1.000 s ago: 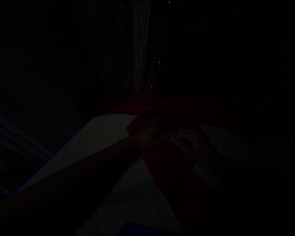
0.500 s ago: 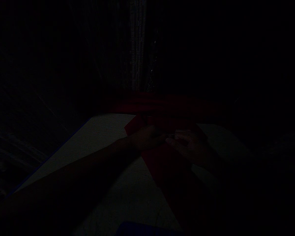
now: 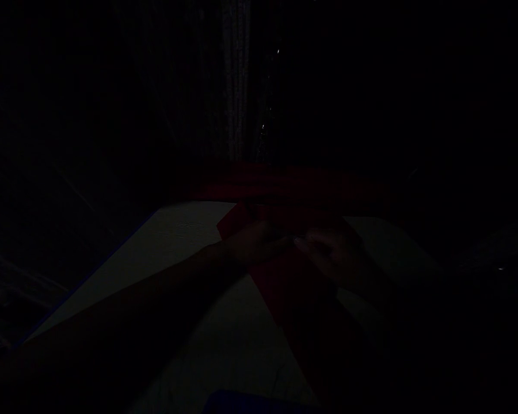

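Touching red cloth [image 3: 280, 282]: left hand [image 3: 254, 244] (nearly flat)

1. The pale worktop [image 3: 228, 339] has a blue edge [image 3: 112, 253] along its left side.
2. A blue thing [image 3: 250, 403] shows partly at the bottom.
3. Dim vertical strips [image 3: 236, 80] stand beyond the worktop.
4. Small glints [image 3: 263, 126] lie just right of them.

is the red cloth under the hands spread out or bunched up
Spread out: the red cloth lies flat over the pale tabletop, its left edge fairly straight; too dark to tell if doubled.
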Motion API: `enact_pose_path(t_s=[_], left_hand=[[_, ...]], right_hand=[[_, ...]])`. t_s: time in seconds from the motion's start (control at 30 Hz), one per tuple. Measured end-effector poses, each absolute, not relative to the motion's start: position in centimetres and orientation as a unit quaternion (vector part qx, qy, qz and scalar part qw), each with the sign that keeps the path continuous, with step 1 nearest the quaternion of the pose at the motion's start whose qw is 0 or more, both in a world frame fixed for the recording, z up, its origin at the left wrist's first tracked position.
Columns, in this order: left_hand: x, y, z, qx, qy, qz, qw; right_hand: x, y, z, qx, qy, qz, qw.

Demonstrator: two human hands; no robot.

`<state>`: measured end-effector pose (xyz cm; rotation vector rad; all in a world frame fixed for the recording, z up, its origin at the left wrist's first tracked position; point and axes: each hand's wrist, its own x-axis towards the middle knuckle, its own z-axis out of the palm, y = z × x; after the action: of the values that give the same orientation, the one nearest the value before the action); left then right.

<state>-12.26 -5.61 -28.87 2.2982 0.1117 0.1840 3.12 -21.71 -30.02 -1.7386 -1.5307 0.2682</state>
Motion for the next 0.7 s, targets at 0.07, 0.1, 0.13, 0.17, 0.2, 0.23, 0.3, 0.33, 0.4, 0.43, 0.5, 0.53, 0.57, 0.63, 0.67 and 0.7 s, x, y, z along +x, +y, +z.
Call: enact_pose_path(t_s=[0.07, 0.1, 0.13, 0.17, 0.2, 0.23, 0.3, 0.33, 0.4, 0.43, 0.5, 0.53, 0.57, 0.63, 0.67, 0.7], left_hand=[[-12.33, -5.57, -28.84, 0.909, 0.039, 0.07, 0.408], [-12.36, -5.6, -28.79, 0.908, 0.038, 0.07, 0.411], [-12.38, -5.65, -28.73, 0.907, 0.04, 0.071, 0.413], [-12.4, -5.73, -28.65, 0.905, 0.043, 0.075, 0.416], [-12.4, -5.81, -28.58, 0.903, 0.046, 0.077, 0.42], [-12.39, -5.88, -28.51, 0.901, 0.05, 0.08, 0.422], [-12.35, -5.97, -28.45, 0.899, 0.05, 0.087, 0.427], [-12.33, -5.98, -28.46, 0.898, 0.047, 0.09, 0.429], [-12.29, -5.92, -28.54, 0.897, 0.039, 0.099, 0.43], [-12.28, -5.86, -28.6, 0.897, 0.033, 0.104, 0.429], [-12.27, -5.75, -28.74, 0.897, 0.024, 0.112, 0.427], [-12.27, -5.7, -28.81, 0.898, 0.022, 0.113, 0.424], [-12.27, -5.65, -28.88, 0.9, 0.02, 0.114, 0.42], [-12.26, -5.57, -29.0, 0.903, 0.018, 0.112, 0.414], [-12.24, -5.53, -29.06, 0.904, 0.015, 0.11, 0.412], [-12.22, -5.49, -29.12, 0.905, 0.012, 0.108, 0.411]], right_hand=[[2.98, -21.8, -30.12, -0.688, -0.599, 0.114, 0.393], [2.93, -21.87, -30.11, -0.691, -0.597, 0.114, 0.393], [2.89, -21.92, -30.07, -0.692, -0.596, 0.115, 0.391], [2.85, -21.95, -30.0, -0.692, -0.596, 0.113, 0.39], [2.8, -21.96, -29.92, -0.691, -0.599, 0.111, 0.389], [2.76, -21.94, -29.84, -0.688, -0.603, 0.107, 0.39], [2.69, -21.87, -29.71, -0.678, -0.611, 0.105, 0.396], [2.67, -21.84, -29.67, -0.674, -0.612, 0.106, 0.4], [2.66, -21.84, -29.67, -0.672, -0.613, 0.114, 0.4], [2.66, -21.87, -29.71, -0.676, -0.611, 0.117, 0.395], [2.65, -21.94, -29.8, -0.684, -0.608, 0.121, 0.384], [2.64, -21.97, -29.84, -0.687, -0.605, 0.122, 0.383], [2.64, -21.97, -29.88, -0.689, -0.602, 0.122, 0.386], [2.63, -21.92, -29.91, -0.687, -0.598, 0.121, 0.395], [2.64, -21.88, -29.88, -0.683, -0.603, 0.116, 0.397], [2.63, -21.85, -29.83, -0.674, -0.614, 0.104, 0.397]])
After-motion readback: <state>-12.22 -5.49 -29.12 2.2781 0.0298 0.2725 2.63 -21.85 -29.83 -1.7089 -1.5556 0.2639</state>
